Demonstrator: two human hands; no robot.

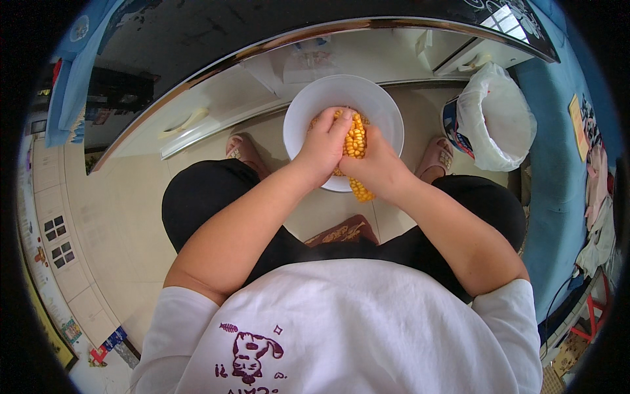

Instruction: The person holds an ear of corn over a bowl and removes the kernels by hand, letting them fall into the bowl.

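A yellow ear of corn (356,143) is gripped between my two hands over a white plastic bucket (298,106) on the floor. My left hand (325,140) wraps it from the left, its thumb lying along the kernels near the top. From the right, my right hand (376,160) closes round it, and the lower end sticks out below the palm, past the bucket's near rim. More yellow kernels show in the bucket behind my fingers, largely hidden by both hands.
A bin with a white plastic liner (509,118) stands to the right, beside a blue-covered sofa (551,197). Beyond the bucket is a white cabinet with a black glossy top (246,29). My slippered feet flank the bucket; a brown patterned object (347,232) lies below it.
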